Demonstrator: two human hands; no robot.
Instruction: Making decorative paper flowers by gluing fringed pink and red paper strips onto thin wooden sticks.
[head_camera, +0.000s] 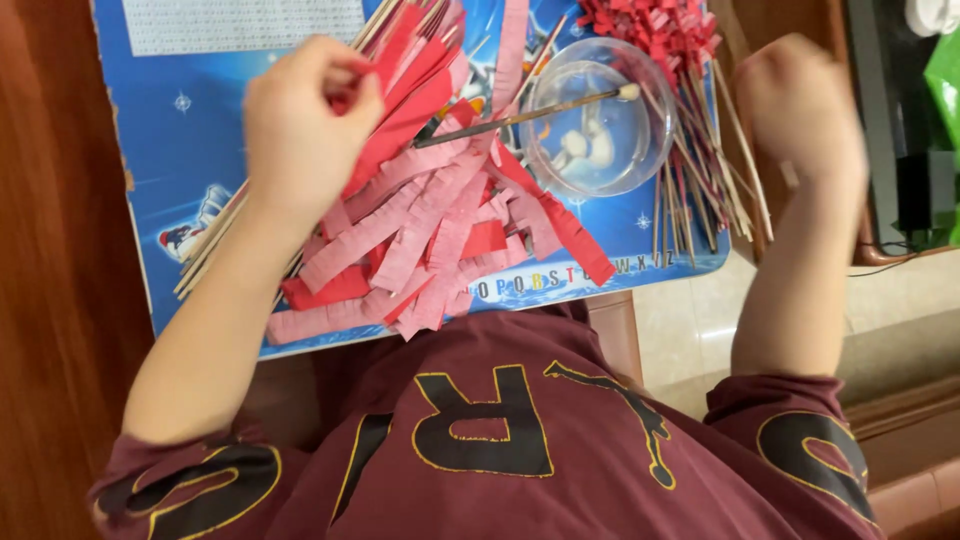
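Fringed strips of pink and red crepe paper (430, 240) lie heaped in the middle of a blue printed board (190, 120), spilling toward its near edge. The left hand (305, 125) sits at the heap's far left, fingers pinched around the tops of several strips and thin wooden sticks (210, 245). The right hand (800, 105), to the right beyond the board, is closed in a fist (blurred; I cannot tell what, if anything, it holds). Between them stands a clear round glass bowl (600, 115), a thin brush (520, 117) resting across it.

The left hand (305, 125) pinches red paper strips (420, 240) on a blue board (190, 140); the blurred right hand (800, 110) hovers beside a glass bowl (600, 115).
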